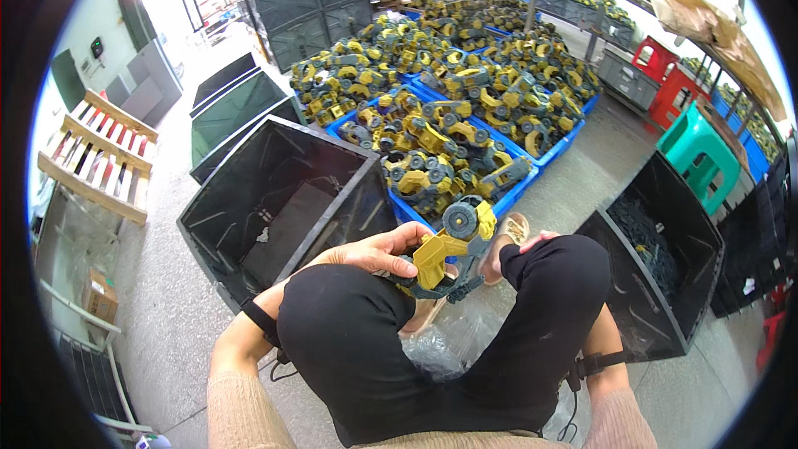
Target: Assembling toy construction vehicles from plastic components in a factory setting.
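Observation:
My left hand (378, 253) is closed on a yellow and dark grey toy truck (434, 259), held between my knees with a grey wheel turned upward. The thumb lies along its yellow body, and the rest of the grip is behind the truck. Only a small part of my right hand (542, 239) shows past my right knee. Its fingers are mostly hidden, so I cannot see whether anything is in it. Just beyond the held truck, a blue crate (525, 187) is heaped with similar yellow and grey toy vehicles (432, 150).
An open black bin (328, 229) stands by my left knee. Another black bin (636, 299), holding dark parts (648, 237), is at my right. More filled blue crates (573, 141) stretch away ahead. A green stool (700, 150) stands at right, a wooden rack (104, 154) at left.

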A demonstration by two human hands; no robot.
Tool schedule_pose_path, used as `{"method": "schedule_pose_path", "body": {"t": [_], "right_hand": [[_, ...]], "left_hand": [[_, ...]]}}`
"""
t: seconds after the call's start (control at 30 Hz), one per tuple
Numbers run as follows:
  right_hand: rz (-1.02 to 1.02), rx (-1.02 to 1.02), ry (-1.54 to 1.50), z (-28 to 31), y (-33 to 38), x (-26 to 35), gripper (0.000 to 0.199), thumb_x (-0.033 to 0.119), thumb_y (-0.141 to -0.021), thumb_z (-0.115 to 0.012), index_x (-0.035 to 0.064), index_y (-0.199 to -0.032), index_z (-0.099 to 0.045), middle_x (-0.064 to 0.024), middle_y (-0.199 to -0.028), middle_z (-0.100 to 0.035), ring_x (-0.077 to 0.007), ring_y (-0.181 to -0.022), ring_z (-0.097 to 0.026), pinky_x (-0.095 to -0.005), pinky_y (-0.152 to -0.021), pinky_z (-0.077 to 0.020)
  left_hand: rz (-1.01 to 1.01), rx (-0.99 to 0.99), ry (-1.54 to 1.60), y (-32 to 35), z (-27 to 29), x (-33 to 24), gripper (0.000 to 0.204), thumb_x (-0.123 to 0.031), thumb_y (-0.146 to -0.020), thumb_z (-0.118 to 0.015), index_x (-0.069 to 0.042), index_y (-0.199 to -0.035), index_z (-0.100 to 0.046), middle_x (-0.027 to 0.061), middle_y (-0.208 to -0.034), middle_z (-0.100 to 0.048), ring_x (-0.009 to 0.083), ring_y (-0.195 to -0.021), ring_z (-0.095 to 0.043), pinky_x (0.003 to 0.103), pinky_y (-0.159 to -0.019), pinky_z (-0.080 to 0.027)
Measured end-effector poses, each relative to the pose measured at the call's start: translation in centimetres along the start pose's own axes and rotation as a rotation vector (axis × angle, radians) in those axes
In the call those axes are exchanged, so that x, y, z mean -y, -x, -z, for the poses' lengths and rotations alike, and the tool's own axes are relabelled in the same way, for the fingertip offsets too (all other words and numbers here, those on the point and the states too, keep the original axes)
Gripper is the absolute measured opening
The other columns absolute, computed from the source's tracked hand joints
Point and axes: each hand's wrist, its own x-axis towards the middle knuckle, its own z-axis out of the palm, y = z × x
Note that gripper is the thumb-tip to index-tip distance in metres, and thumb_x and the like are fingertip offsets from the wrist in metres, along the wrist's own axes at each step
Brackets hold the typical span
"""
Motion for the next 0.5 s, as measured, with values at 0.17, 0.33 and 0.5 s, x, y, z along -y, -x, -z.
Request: {"method": "schedule_pose_path", "body": {"t": [0.17, 0.33, 0.5], "right_hand": [[-0.066, 0.014, -0.058, -0.2, 1.1, -1.0, 0.049, 0.034, -0.093, -0.041, -0.0089, -0.102, -0.062, -0.017, -0.105, -0.063, -0.0238, -0.1, -0.058, -0.0326, -0.094, -0.0401], [-0.157, 0.058, -0.137, 0.4, 2.2, -1.7, 0.049, 0.034, -0.093, -0.04, -0.0098, -0.101, -0.061, -0.0184, -0.105, -0.062, -0.025, -0.1, -0.058, -0.0331, -0.094, -0.0406], [-0.3, 0.088, -0.25, 0.6, 4.2, -1.4, 0.05, 0.034, -0.093, -0.04, -0.0107, -0.1, -0.061, -0.0199, -0.105, -0.062, -0.0262, -0.099, -0.058, -0.0337, -0.094, -0.0411]], "left_hand": [[-0.018, 0.023, -0.033, -1.5, 0.6, -0.1, 0.059, -0.013, -0.08, -0.071, -0.007, -0.128, -0.038, 0.0079, -0.124, -0.049, 0.018, -0.122, -0.043, 0.035, -0.106, -0.028], [-0.093, -0.09, 0.069, -2.1, 2.6, 2.5, 0.072, -0.018, -0.078, -0.069, -0.005, -0.138, -0.033, 0.0079, -0.134, -0.044, 0.0185, -0.129, -0.036, 0.033, -0.109, -0.02], [-0.036, 0.003, 0.131, -5.0, 5.5, 3.1, 0.068, -0.017, -0.077, -0.071, -0.006, -0.134, -0.036, 0.0081, -0.134, -0.045, 0.0186, -0.127, -0.039, 0.033, -0.108, -0.024]]}}
